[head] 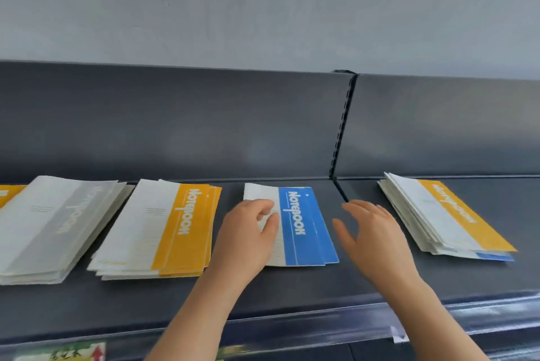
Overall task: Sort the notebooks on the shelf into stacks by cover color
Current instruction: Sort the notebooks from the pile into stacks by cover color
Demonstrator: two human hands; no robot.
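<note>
Dark grey metal shelf: left hand grips the thin blue-and-white paper notebook stack at centre, apparently squaring it. Right hand hovers released just beside. Next, probably: the mixed yellow-topped stack at right.

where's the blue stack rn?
Head view, middle of the shelf: the blue stack lies between a yellow stack and the right hand, left hand holding it.

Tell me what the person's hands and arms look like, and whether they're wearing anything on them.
Both are bare. The left hand and right hand wear no gloves, and no ring shows. The left forearm and right forearm are uncovered down to the picture's edge: no sleeve, watch or bracelet.
</note>
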